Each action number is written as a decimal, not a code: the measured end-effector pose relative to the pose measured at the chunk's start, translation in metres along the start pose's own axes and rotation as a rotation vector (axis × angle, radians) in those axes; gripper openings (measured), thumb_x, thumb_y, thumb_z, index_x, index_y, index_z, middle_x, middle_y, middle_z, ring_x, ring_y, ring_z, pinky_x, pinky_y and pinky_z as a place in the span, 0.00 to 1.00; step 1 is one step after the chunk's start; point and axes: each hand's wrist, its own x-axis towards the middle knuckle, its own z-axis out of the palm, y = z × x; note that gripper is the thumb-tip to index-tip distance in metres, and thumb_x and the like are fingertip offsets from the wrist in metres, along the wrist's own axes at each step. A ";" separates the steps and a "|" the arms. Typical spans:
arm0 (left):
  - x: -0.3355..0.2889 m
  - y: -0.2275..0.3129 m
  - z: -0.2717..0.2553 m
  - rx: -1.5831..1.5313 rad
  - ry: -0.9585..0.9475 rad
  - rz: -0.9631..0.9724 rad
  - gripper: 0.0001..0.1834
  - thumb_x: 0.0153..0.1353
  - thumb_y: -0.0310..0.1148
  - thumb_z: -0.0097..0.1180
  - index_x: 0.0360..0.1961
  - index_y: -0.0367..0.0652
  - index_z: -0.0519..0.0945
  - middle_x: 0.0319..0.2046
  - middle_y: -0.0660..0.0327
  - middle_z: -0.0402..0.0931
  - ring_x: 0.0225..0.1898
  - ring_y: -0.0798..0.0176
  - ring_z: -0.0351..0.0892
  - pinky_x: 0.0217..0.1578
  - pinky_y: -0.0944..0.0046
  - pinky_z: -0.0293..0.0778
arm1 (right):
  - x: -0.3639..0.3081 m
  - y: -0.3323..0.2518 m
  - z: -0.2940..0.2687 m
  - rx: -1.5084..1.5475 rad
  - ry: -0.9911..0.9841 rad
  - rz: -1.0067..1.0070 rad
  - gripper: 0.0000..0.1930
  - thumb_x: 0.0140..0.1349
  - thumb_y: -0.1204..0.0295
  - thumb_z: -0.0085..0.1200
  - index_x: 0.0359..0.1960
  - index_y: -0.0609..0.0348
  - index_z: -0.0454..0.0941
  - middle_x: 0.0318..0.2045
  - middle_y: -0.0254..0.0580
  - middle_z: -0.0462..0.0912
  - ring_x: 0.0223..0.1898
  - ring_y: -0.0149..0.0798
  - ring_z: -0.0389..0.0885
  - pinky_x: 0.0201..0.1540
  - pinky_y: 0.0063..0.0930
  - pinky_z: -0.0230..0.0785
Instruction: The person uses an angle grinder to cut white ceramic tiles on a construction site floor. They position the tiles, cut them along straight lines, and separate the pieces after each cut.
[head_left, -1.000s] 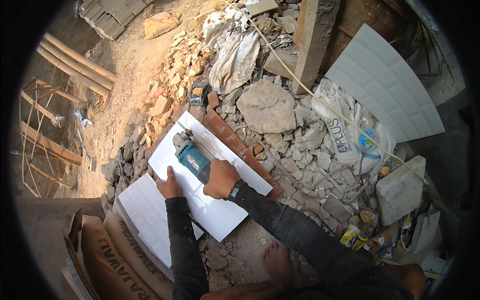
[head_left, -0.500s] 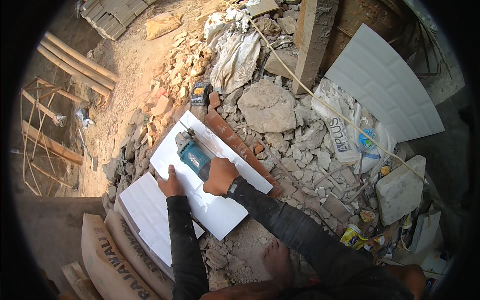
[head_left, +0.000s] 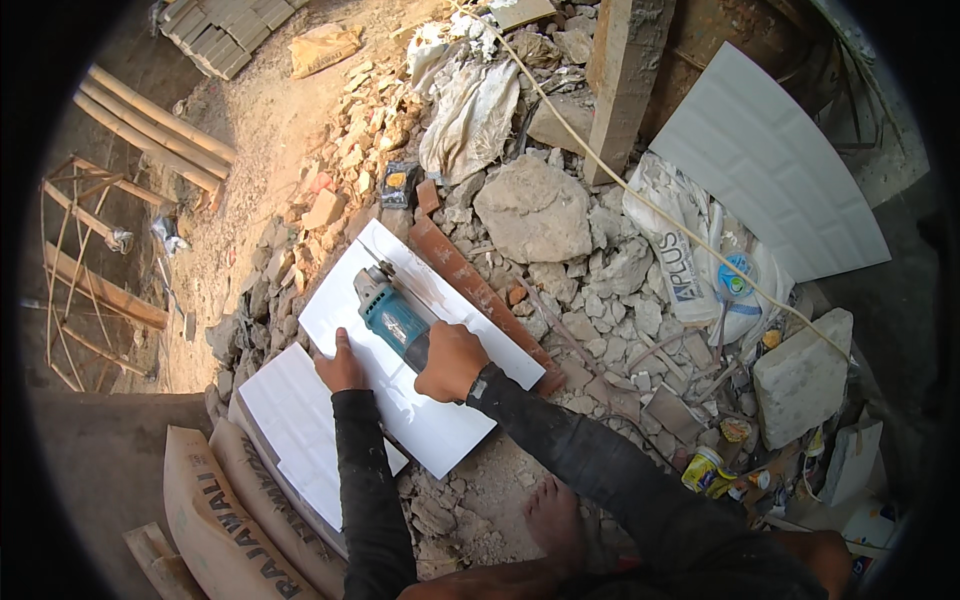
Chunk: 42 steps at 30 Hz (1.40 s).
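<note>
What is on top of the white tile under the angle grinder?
The left hand touches the white tile; the right hand holds the angle grinder over it. The surface directly beneath them is hidden.

The power tool [head_left: 396,318] at mid-frame has a smooth teal body, plastic by its look, and a dull metal head [head_left: 378,273]; the white tile [head_left: 447,435] beneath is smooth and glossy. Rough, matt rubble [head_left: 533,212] right of centre; matt brown paper sacks [head_left: 205,500] lower left; smooth wooden poles [head_left: 150,126] upper left.
</note>
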 end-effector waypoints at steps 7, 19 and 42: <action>0.004 -0.004 -0.001 0.007 0.014 -0.045 0.27 0.63 0.39 0.65 0.52 0.23 0.77 0.44 0.47 0.83 0.41 0.56 0.83 0.43 0.60 0.78 | -0.013 0.006 -0.005 0.001 -0.061 0.028 0.29 0.44 0.68 0.67 0.48 0.70 0.73 0.47 0.63 0.81 0.49 0.59 0.84 0.54 0.42 0.78; -0.002 0.009 0.000 -0.010 -0.007 -0.061 0.27 0.63 0.37 0.66 0.52 0.23 0.77 0.44 0.46 0.83 0.41 0.54 0.84 0.44 0.59 0.79 | -0.010 0.006 -0.003 -0.009 -0.048 0.029 0.30 0.44 0.67 0.67 0.49 0.70 0.73 0.48 0.63 0.81 0.50 0.59 0.83 0.54 0.42 0.77; 0.005 -0.012 0.002 -0.040 0.024 0.013 0.26 0.65 0.40 0.65 0.49 0.23 0.78 0.38 0.53 0.83 0.34 0.63 0.80 0.36 0.65 0.76 | -0.025 0.015 -0.002 -0.007 -0.028 0.029 0.28 0.42 0.68 0.66 0.45 0.71 0.72 0.44 0.65 0.81 0.47 0.61 0.83 0.51 0.44 0.78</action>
